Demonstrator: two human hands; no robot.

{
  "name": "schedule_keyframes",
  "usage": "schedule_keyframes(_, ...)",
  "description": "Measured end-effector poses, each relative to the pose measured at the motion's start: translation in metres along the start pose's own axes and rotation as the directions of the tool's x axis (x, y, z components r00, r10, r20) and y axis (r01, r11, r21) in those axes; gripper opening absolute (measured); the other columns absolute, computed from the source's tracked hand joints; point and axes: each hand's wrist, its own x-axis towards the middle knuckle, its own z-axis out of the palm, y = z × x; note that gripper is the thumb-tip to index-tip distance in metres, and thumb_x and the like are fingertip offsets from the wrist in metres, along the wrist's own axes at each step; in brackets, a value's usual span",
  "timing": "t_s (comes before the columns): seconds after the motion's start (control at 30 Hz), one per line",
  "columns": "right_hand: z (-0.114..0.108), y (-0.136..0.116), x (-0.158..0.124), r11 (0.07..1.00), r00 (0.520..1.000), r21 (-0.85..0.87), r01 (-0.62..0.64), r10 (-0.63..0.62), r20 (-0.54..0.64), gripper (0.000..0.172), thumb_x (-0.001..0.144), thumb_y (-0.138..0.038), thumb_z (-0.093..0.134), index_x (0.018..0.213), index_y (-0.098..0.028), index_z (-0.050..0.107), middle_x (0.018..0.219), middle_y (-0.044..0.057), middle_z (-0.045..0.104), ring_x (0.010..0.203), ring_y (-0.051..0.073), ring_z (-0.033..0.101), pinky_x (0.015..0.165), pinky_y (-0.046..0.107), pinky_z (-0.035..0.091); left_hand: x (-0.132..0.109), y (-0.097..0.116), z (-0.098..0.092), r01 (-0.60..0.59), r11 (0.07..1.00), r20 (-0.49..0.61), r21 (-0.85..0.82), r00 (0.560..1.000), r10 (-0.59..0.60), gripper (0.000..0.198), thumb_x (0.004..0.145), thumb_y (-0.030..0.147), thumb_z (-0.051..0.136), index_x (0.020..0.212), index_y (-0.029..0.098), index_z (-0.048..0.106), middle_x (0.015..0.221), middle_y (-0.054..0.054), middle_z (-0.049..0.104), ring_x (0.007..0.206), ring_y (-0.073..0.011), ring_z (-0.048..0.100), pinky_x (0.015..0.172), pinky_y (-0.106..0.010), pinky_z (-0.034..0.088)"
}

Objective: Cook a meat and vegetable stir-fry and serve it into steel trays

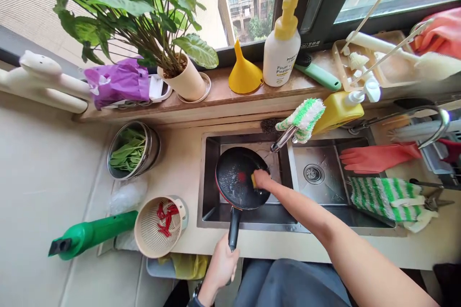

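Handle (235, 228) in left hand (221, 261), right (262, 180) outstretched (diagonally)

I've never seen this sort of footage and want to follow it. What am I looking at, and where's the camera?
There's no machine here, just a person's bare hands, in one picture from a camera worn on the head, looking forward and down. The left hand grips the handle of a black frying pan over the sink; the right hand presses a yellow sponge to its inside. On the counter, left of the sink, stand a metal bowl of green leaves and a basket holding red pieces.
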Motion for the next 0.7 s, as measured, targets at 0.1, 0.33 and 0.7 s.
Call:
schedule_keyframes(0.1,0.005,0.016,-0.011,0.974,0.994,0.214,-0.069,0.049,0.101,0.018,0.089,-0.029,0.078,0.095,-0.015,0.070,0.097,0.006,0.072,0.090,0.019,0.069,0.081,0.032,0.057,0.024,0.006,0.005,-0.038,0.999,-0.005,-0.006,0.999,0.038,0.034,0.077,0.042,0.069,0.096,0.024,0.047,0.044,0.017,0.031,0.030,-0.0100,0.037,0.030,-0.017,0.029)
schedule_keyframes(0.33,-0.046,0.038,0.009,0.625,0.982,0.769,-0.131,-0.027,0.189,0.020,0.096,-0.041,0.055,0.100,-0.023,0.062,0.086,0.002,0.071,0.078,0.017,0.069,0.075,0.033,0.057,0.054,0.015,0.024,-0.055,0.998,0.038,0.015,0.998,0.055,0.028,0.078,0.033,0.067,0.090,0.025,0.042,0.049,0.015,0.034,0.034,-0.0084,0.039,0.033,-0.017,0.031)
schedule_keyframes(0.7,-0.072,0.031,0.055,0.078,0.988,0.986,-0.148,-0.037,0.151,0.030,0.106,-0.036,0.042,0.094,-0.019,0.063,0.088,0.005,0.069,0.079,0.016,0.068,0.062,0.026,0.056,0.082,0.016,0.048,-0.031,0.999,0.031,0.010,0.999,0.031,0.029,0.080,0.030,0.067,0.087,0.026,0.039,0.044,0.014,0.036,0.033,-0.0097,0.039,0.034,-0.018,0.030)
